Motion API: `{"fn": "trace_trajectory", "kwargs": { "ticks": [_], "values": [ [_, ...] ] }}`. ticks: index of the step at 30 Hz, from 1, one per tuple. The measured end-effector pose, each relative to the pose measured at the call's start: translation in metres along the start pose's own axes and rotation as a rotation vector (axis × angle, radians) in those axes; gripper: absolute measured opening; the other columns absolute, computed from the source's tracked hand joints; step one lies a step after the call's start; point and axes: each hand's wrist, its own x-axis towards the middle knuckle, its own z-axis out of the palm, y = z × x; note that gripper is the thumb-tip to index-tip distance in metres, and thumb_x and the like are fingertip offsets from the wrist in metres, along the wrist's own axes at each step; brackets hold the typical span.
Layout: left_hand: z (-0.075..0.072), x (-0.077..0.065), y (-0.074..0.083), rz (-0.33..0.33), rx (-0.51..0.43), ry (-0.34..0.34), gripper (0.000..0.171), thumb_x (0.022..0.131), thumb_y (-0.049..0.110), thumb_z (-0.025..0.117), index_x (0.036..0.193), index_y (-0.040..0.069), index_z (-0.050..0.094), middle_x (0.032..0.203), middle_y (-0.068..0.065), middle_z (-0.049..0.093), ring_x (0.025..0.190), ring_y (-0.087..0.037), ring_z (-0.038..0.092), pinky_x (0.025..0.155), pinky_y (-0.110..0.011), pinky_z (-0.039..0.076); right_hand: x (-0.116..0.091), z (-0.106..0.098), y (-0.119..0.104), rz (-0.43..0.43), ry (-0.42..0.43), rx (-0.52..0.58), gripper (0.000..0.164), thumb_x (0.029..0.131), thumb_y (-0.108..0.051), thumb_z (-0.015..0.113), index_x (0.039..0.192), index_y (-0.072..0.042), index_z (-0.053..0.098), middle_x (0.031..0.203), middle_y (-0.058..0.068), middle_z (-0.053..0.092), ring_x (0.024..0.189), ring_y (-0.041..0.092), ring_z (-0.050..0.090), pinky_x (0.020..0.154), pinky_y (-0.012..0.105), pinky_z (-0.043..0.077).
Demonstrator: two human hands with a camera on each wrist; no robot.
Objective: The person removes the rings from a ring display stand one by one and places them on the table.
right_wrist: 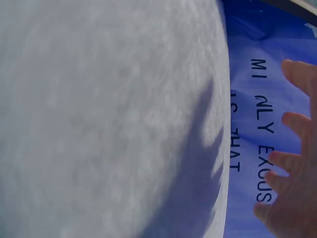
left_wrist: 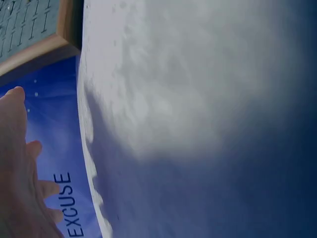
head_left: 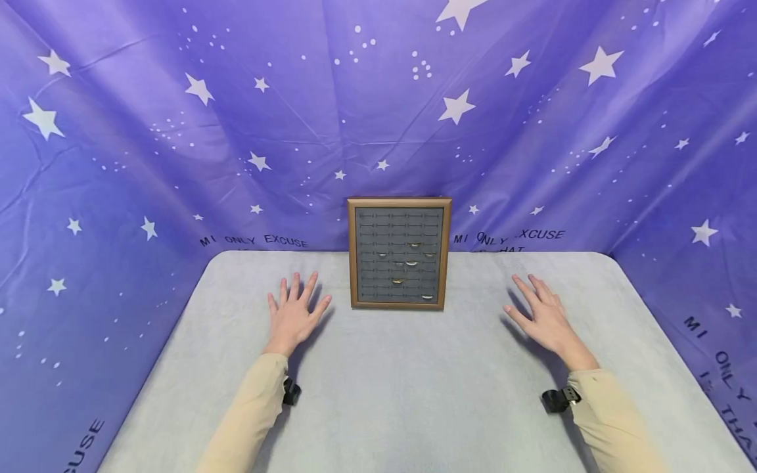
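A wooden-framed ring display board [head_left: 397,253] with a grey slotted panel stands upright at the back middle of the table. Several rings [head_left: 411,263] sit in its slots, mostly in the lower half. To the left of the board, my left hand [head_left: 294,320] is spread over the table with nothing in it. In the left wrist view a lower corner of the frame [left_wrist: 59,42] shows beyond the thumb. My right hand [head_left: 549,322] is spread out on the other side, farther from the board, and holds nothing. Both hands cast shadows on the tabletop.
The pale grey table [head_left: 408,394] has rounded back corners. Behind it and along both sides hangs a purple-blue curtain [head_left: 331,118] with white stars and printed words, close to the table's edge. A dark wrist camera [head_left: 291,391] is strapped at the left cuff, another [head_left: 556,401] at the right.
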Motion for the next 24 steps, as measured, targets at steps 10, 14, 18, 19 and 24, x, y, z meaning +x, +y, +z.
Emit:
{"fn": "trace_trajectory", "kwargs": {
  "ticks": [10, 14, 18, 19, 24],
  "values": [
    [0.008, 0.013, 0.018, 0.019, -0.105, -0.034, 0.072, 0.095, 0.066, 0.031, 0.156, 0.029, 0.018, 0.158, -0.017, 0.012, 0.142, -0.044, 0.006, 0.110, -0.067, 0.002, 0.008, 0.016, -0.012, -0.034, -0.003, 0.152, 0.067, 0.095, -0.030, 0.060, 0.151, -0.007, 0.030, 0.147, 0.033, 0.025, 0.129, 0.057, 0.027, 0.099, 0.073, 0.023],
    [0.010, 0.019, 0.027, 0.031, -0.181, -0.030, 0.070, 0.097, 0.063, 0.034, 0.156, 0.028, 0.020, 0.157, -0.018, 0.014, 0.141, -0.044, 0.010, 0.109, -0.067, 0.005, 0.011, 0.022, -0.015, -0.052, 0.012, 0.174, 0.065, 0.095, -0.028, 0.061, 0.149, -0.004, 0.034, 0.146, 0.031, 0.029, 0.129, 0.053, 0.030, 0.101, 0.070, 0.025],
    [0.011, 0.027, 0.034, 0.048, -0.246, -0.017, 0.067, 0.098, 0.060, 0.036, 0.155, 0.030, 0.022, 0.157, -0.019, 0.017, 0.141, -0.044, 0.014, 0.110, -0.066, 0.008, 0.012, 0.026, -0.021, -0.072, 0.027, 0.203, 0.063, 0.095, -0.026, 0.061, 0.148, -0.003, 0.036, 0.144, 0.029, 0.034, 0.130, 0.050, 0.032, 0.103, 0.067, 0.026],
    [0.011, 0.029, 0.036, 0.053, -0.259, -0.011, 0.066, 0.098, 0.060, 0.036, 0.155, 0.030, 0.022, 0.157, -0.019, 0.017, 0.140, -0.044, 0.015, 0.110, -0.065, 0.010, 0.012, 0.027, -0.022, -0.076, 0.031, 0.209, 0.062, 0.095, -0.025, 0.061, 0.147, -0.002, 0.036, 0.144, 0.029, 0.035, 0.129, 0.050, 0.033, 0.103, 0.067, 0.026],
    [0.007, 0.039, 0.046, 0.097, -0.371, 0.020, 0.062, 0.099, 0.054, 0.040, 0.155, 0.033, 0.022, 0.154, -0.023, 0.021, 0.139, -0.043, 0.022, 0.111, -0.061, 0.018, 0.010, 0.032, -0.025, -0.090, 0.046, 0.225, 0.060, 0.095, -0.022, 0.061, 0.146, 0.000, 0.038, 0.141, 0.027, 0.040, 0.128, 0.047, 0.036, 0.103, 0.065, 0.028]
  ]
}}
